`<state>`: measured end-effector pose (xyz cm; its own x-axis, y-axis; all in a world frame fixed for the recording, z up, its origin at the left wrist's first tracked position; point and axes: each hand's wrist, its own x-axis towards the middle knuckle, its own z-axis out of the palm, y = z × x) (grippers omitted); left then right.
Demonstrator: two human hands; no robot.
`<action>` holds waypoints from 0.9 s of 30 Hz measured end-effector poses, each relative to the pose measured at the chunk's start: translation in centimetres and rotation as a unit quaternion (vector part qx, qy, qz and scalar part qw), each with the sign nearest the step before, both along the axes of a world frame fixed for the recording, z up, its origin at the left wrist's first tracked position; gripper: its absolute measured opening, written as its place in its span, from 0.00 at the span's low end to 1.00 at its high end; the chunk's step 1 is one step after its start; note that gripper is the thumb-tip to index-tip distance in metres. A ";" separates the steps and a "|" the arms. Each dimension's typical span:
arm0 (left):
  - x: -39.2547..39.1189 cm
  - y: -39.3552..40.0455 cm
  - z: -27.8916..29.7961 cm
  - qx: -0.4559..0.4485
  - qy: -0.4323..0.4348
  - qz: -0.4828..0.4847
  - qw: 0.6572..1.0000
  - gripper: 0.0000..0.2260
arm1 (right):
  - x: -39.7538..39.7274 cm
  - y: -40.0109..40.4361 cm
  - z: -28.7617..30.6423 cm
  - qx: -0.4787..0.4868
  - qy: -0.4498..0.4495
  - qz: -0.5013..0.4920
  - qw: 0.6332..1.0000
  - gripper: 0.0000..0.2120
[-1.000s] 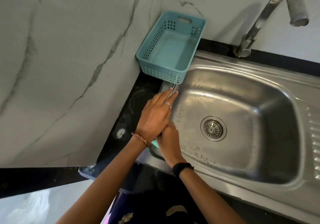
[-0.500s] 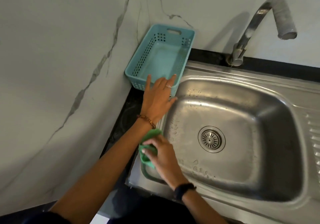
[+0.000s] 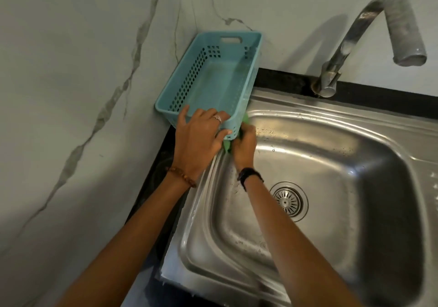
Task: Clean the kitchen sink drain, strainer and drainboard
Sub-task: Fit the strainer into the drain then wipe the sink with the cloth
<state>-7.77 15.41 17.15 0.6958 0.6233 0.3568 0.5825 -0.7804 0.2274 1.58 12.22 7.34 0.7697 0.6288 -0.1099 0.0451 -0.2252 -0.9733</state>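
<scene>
A steel sink (image 3: 331, 155) fills the right half, with its round drain strainer (image 3: 288, 202) at the basin bottom. A teal plastic basket (image 3: 213, 79) stands in the corner at the sink's far left rim. My left hand (image 3: 198, 138) grips the basket's near edge, fingers over the rim. Beside it, my right hand (image 3: 244, 144) is closed on a green scrub pad (image 3: 228, 146), pressing it on the sink rim just under the basket's near corner. Most of the pad is hidden by both hands.
A curved steel faucet (image 3: 369, 36) rises at the back right over the basin. Grey marble walls (image 3: 83, 93) close the left and back. A black counter strip (image 3: 154, 188) runs left of the sink. Ribbed drainboard (image 3: 432, 183) shows at the right edge.
My left hand has moved up from the sink rim onto the basket's near edge and taken hold of it. My right hand with the green pad has slid along the rim toward the basket.
</scene>
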 end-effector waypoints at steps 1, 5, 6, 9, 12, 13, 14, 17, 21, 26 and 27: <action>0.0 0.0 -0.2 0.008 0.009 -0.001 1.000 0.10 | 1.7 0.8 -0.3 -0.021 -0.025 -0.007 0.999 0.08; -0.3 -0.2 -1.3 0.039 0.046 -0.007 0.998 0.08 | 5.0 1.6 -1.1 -0.068 -0.142 -0.036 0.987 0.08; -0.3 -0.2 -1.6 0.041 0.048 -0.006 0.998 0.08 | 5.5 1.5 -1.2 -0.073 -0.156 -0.050 0.984 0.08; 0.0 -0.4 -1.9 0.037 0.049 -0.002 0.998 0.08 | 7.5 0.4 -1.1 -0.088 -0.173 -0.106 0.975 0.09; 0.1 -0.4 -1.8 0.028 0.059 0.002 0.998 0.09 | 10.3 -1.9 -0.7 -0.117 -0.200 -0.149 0.961 0.10; 0.0 -0.5 -1.8 0.020 0.058 0.001 0.998 0.10 | 11.3 -3.0 -0.5 -0.122 -0.200 -0.164 0.958 0.10; 0.0 -0.5 -1.9 0.008 0.051 -0.001 0.999 0.12 | 12.3 -4.3 -0.3 -0.131 -0.196 -0.178 0.955 0.10; -0.1 -0.8 -1.9 -0.003 0.000 -0.024 1.000 0.20 | 15.3 -8.0 0.2 -0.163 -0.174 -0.229 0.944 0.11; 1.8 -3.2 -2.4 0.009 -0.060 -0.139 0.989 0.22 | 16.6 -9.7 1.0 -0.168 -0.133 -0.248 0.945 0.11; 6.7 -5.7 -5.3 -0.126 0.011 -0.187 0.974 0.27 | 14.9 -7.6 1.2 -0.184 -0.225 -0.105 0.951 0.12; 7.8 -5.7 -6.1 -0.147 0.025 -0.184 0.972 0.29 | 14.3 -6.8 1.2 -0.171 -0.252 -0.076 0.950 0.11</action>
<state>0.00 9.71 11.10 0.9023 0.3998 0.1610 0.2932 -0.8432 0.4506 15.88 5.40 8.50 0.8578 0.5000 0.1189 0.4272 -0.5651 -0.7058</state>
